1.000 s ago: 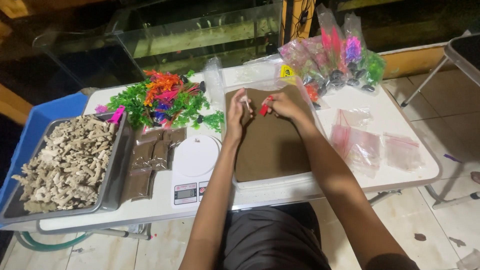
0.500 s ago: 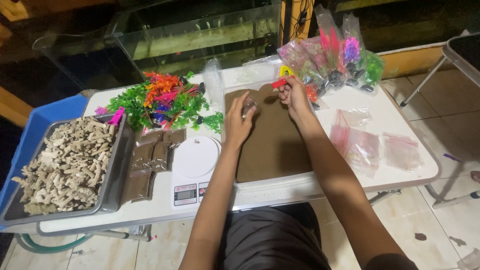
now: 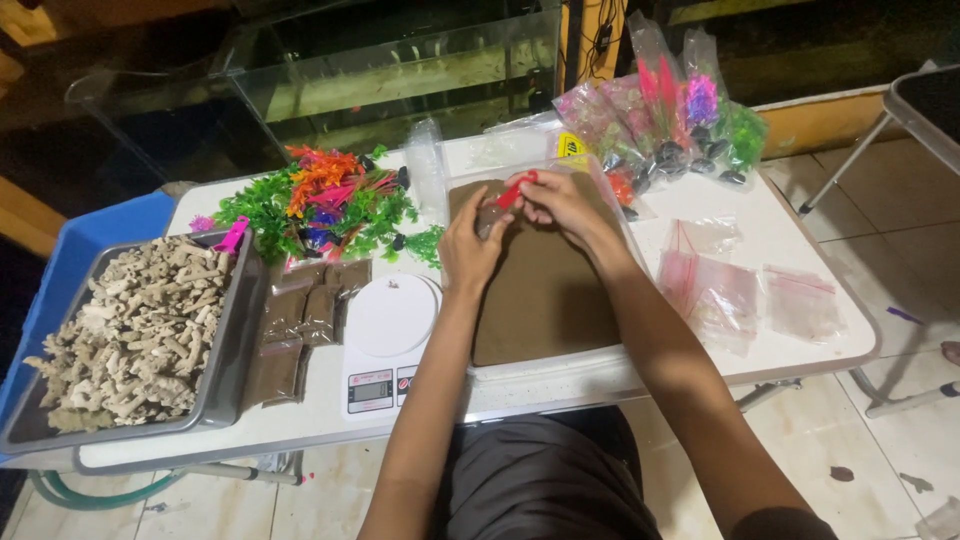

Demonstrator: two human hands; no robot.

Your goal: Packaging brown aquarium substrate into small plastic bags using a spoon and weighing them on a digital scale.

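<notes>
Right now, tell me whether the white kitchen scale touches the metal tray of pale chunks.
Apart. The head view shows the white scale and the metal tray separated by a row of brown filled packets lying on the table between them.

Lots of colour here: the flat white table (image 3: pixel 700 215) carries a shallow clear tub of plain brown sand (image 3: pixel 545 290), a round white kitchen scale (image 3: pixel 385 325), and a grey metal tray (image 3: pixel 228 370) of pale beige coral bits (image 3: pixel 130 335). The plastic aquarium plants (image 3: pixel 320 205) are green, orange and pink. Small dark brown sachets (image 3: pixel 300 325) sit nearby, the clear zip bags (image 3: pixel 715 290) have red strips, and the little scoop (image 3: pixel 515 190) is red.
</notes>
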